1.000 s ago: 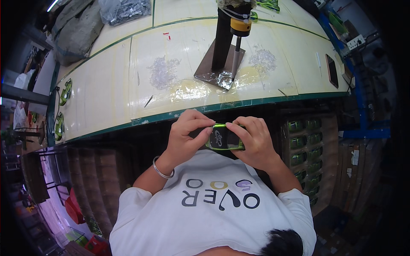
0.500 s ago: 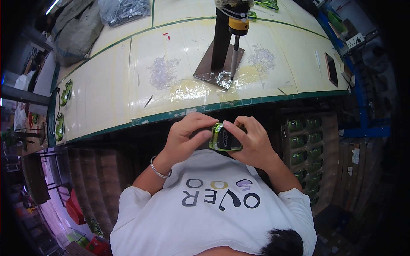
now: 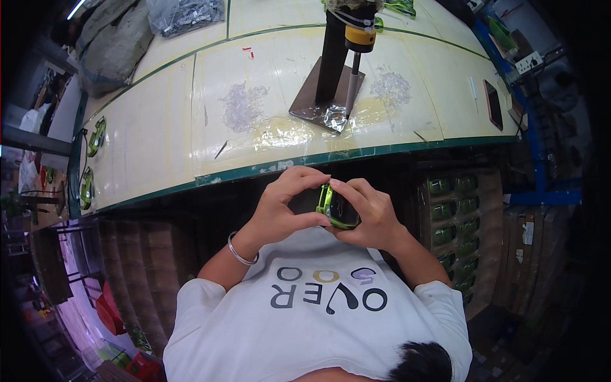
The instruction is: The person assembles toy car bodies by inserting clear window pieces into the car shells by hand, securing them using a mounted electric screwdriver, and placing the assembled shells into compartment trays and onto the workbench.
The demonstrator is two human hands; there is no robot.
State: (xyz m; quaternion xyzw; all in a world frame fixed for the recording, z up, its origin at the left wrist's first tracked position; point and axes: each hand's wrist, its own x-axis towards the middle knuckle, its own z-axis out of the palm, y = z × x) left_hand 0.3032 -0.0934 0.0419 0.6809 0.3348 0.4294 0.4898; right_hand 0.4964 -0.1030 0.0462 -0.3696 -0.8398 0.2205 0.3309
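I see both hands at frame centre: my left hand (image 3: 283,207) and right hand (image 3: 372,216) pinch a small green-and-black part (image 3: 336,207) between their fingers, below the surface (image 3: 159,140) edge. A clear bag (image 3: 181,14) lies upper left; a black stand (image 3: 331,63) rises above; green-packed boxes (image 3: 452,223) sit right.

I see a cream workbench (image 3: 159,140) with a green edge. A black press stand (image 3: 331,70) sits on it between two heaps of clear plastic scraps (image 3: 240,105), with a dark phone (image 3: 493,105) near its right end and green parts (image 3: 95,137) at its left.
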